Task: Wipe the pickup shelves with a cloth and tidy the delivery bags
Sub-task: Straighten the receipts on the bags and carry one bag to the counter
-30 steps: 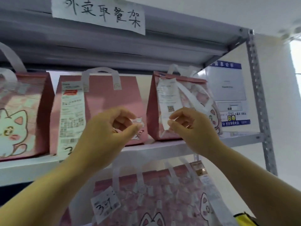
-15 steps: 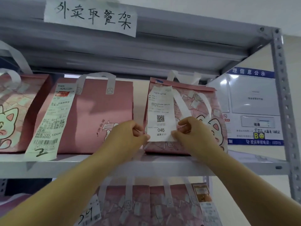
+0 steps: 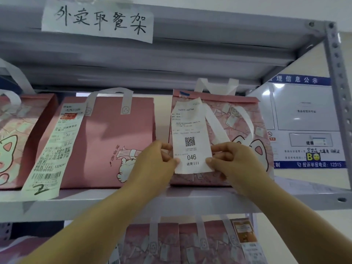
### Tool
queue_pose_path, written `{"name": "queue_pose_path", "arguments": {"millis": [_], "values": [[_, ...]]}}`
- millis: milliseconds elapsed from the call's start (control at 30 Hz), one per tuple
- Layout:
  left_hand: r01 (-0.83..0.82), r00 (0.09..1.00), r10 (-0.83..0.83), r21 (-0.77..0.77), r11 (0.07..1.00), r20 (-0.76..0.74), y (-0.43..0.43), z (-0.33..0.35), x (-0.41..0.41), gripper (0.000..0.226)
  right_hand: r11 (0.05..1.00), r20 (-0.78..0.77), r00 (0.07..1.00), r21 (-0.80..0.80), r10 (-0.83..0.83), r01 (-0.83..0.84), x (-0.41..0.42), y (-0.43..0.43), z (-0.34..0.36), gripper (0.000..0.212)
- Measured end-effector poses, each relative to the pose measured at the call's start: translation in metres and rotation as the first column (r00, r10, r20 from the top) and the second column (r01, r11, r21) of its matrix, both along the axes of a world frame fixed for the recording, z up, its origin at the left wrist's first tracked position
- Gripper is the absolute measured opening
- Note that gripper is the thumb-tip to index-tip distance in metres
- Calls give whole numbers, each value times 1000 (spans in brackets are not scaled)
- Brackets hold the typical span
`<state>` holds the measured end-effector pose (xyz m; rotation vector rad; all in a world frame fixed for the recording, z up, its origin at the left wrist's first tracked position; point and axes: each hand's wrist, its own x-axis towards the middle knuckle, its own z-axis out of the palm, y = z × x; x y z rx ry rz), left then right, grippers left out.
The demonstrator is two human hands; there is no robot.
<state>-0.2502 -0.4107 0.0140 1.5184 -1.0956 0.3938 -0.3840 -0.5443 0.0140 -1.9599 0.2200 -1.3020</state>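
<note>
since one second ago the left hand (image 3: 158, 162) has crossed from the middle bag (image 3: 114, 134) to the receipt (image 3: 190, 128), and both hands remain at its lower corners as half a second ago. left hand: thumb and fingers pinch the receipt's lower left edge. right hand (image 3: 235, 161): thumb and fingers pinch the lower right edge. the receipt, printed "luckin coffee" above a qr code and "046", lies flat against the front of the right bag (image 3: 247, 109), a pink cat-patterned delivery bag standing on the upper shelf (image 3: 114, 204). the middle bag, plain pink with a small cat drawing, stands just beside it and bears a long receipt (image 3: 51, 149) with a barcode and a handwritten "2". a left bag (image 3: 21, 130) is cut off by the frame edge. handwritten sign (image 3: 97, 20) on the top rail: "外卖取餐架". wall notice (image 3: 304, 119): "信息公示", "投诉举报电话: 12315". more pink bags (image 3: 190, 242) stand on the shelf below.
</note>
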Motion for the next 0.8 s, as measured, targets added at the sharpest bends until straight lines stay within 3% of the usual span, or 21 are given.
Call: {"name": "queue_pose_path", "arguments": {"millis": [333, 633, 733, 800], "values": [[34, 999, -33, -16, 999, 40, -1, -5, 0, 18, 996, 24, 999, -78, -29, 30, -6, 3, -8, 20], [-18, 1000, 18, -29, 999, 4, 19, -4, -15, 19, 937, 80, 978, -283, -190, 205, -16, 4, -9, 11], [-74, 992, 75, -20, 997, 100, 45, -10, -27, 17, 931, 199, 973, -319, -114, 175, -20, 15, -19, 6], [-62, 987, 64, -20, 998, 147, 68, -17, -36, 17, 950, 252, 968, -305, 14, 65, -20, 30, -28, 4]]}}
